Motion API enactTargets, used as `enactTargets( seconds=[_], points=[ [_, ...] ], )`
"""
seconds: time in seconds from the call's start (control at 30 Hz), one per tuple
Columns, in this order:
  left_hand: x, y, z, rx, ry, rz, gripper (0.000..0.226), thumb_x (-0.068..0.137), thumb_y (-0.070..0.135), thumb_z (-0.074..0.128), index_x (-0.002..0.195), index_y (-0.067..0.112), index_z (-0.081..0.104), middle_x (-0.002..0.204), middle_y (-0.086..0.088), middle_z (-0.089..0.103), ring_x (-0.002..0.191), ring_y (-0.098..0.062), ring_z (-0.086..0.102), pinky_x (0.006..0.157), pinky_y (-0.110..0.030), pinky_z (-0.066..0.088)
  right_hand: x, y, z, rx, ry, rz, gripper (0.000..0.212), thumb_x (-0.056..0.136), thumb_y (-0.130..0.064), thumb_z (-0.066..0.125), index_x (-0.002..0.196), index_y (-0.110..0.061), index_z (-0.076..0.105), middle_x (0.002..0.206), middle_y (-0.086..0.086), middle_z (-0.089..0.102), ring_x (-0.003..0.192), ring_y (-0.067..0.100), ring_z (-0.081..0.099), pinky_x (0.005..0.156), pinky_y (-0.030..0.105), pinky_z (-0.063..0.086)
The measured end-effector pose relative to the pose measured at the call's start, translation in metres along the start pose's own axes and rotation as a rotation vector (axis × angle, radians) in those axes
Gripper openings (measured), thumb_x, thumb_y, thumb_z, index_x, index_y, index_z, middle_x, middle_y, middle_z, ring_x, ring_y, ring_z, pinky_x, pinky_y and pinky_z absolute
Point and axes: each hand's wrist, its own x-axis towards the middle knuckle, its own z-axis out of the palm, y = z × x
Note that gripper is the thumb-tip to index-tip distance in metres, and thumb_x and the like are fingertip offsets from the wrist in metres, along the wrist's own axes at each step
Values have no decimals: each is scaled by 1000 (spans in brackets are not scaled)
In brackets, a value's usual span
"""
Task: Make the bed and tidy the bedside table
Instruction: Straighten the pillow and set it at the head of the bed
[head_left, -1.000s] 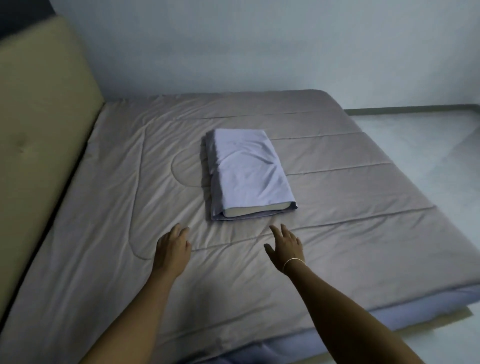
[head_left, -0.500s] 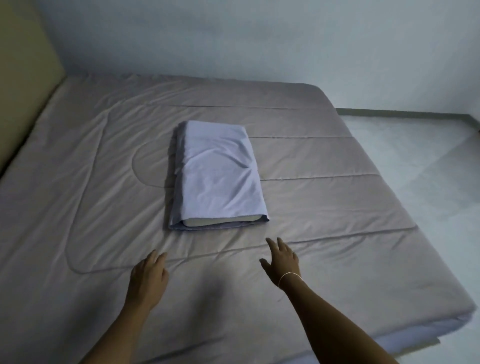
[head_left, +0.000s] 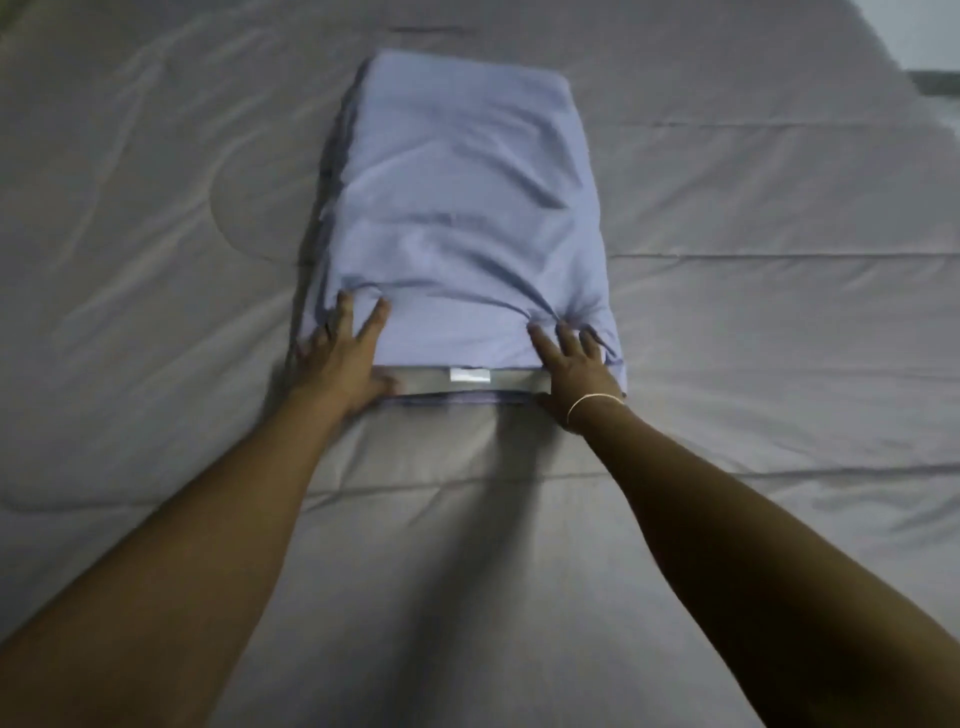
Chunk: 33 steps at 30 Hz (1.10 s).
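Note:
A folded pale blue blanket (head_left: 467, 208) lies lengthwise in the middle of the bed, on a grey-beige quilted cover (head_left: 156, 260). Its near end shows a grey inner layer with a small white label (head_left: 470, 375). My left hand (head_left: 343, 358) grips the near left corner, fingers spread on top and thumb at the end face. My right hand (head_left: 574, 366), with a thin bracelet at the wrist, grips the near right corner and bunches the cloth under its fingers.
The quilted cover fills nearly the whole view, with stitched seams running across it. A strip of pale floor and a dark skirting edge (head_left: 935, 83) show at the top right, past the bed's far side.
Both hands have reached forward from the bare cover onto the near end of the folded blanket and taken hold of its corners. The view has moved much closer to it.

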Motion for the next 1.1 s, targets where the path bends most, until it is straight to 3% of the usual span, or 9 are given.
enactTargets(
  seconds=[0.17, 0.27, 0.43, 0.63, 0.77, 0.87, 0.93, 1.0, 1.1],
  points=[
    [6, -7, 37, -96, 215, 96, 85, 79, 32, 74, 148, 27, 24, 157, -16, 7, 128, -49, 30, 105, -49, 31, 15, 11, 16, -24, 95, -48, 88, 82, -27, 71, 150, -38, 16, 156, 7, 23, 139, 40, 23, 107, 59, 32],
    [-3, -1, 34, -22, 329, 103, 57, 86, 18, 63, 139, 23, 42, 151, -15, 25, 114, -46, 44, 93, -50, 40, 13, 5, 8, -19, 141, -21, 82, 80, -23, 73, 146, -35, 26, 145, 10, 35, 130, 41, 32, 98, 53, 42],
    [-31, -3, 43, -45, 590, 194, 37, 79, 7, 35, 103, 13, 62, 106, -14, 64, 78, -39, 58, 67, -43, 51, -20, -11, 9, -75, 412, -59, 33, 86, -7, 60, 116, -19, 53, 112, 14, 51, 106, 42, 46, 61, 46, 46],
    [-75, -17, 18, -44, 583, 315, 35, 75, 5, 36, 100, 8, 61, 88, -18, 62, 70, -36, 56, 59, -41, 50, -82, -20, 1, -58, 499, -135, 22, 81, 3, 57, 98, -11, 55, 90, 13, 54, 83, 37, 49, 50, 33, 31],
    [-139, -49, 40, -199, 603, 335, 51, 63, -8, 43, 110, 7, 58, 109, -16, 63, 91, -33, 52, 77, -39, 45, -147, -26, 22, 31, 545, -185, 25, 74, -3, 58, 96, -13, 56, 95, 10, 56, 85, 37, 52, 48, 36, 40],
    [-169, -82, 62, -392, 573, 146, 75, 62, -18, 59, 130, 7, 44, 136, -23, 43, 119, -32, 45, 95, -33, 39, -172, -9, 45, 185, 485, 27, 65, 76, -3, 60, 136, -21, 42, 142, 19, 39, 123, 42, 43, 89, 47, 49],
    [-161, -94, 68, -439, 508, -57, 82, 67, 0, 73, 140, 5, 35, 142, -29, 32, 129, -37, 36, 104, -38, 33, -169, -6, 46, 359, 336, 225, 84, 81, -8, 64, 150, -24, 20, 147, 21, 38, 129, 41, 42, 102, 48, 43],
    [-148, -90, 67, -469, 358, -142, 72, 77, 15, 68, 140, 3, 37, 137, -31, 42, 125, -43, 41, 103, -46, 36, -161, -15, 43, 531, 230, 321, 76, 86, -3, 53, 150, -27, 20, 125, 22, 58, 108, 42, 57, 88, 44, 48],
    [-139, -76, 54, -543, 228, -151, 51, 87, 9, 55, 136, 3, 45, 132, -25, 52, 116, -42, 52, 90, -40, 42, -160, -25, 34, 617, 364, 358, 64, 81, 6, 47, 138, -22, 41, 108, 16, 67, 95, 38, 62, 76, 36, 48]
  ],
)
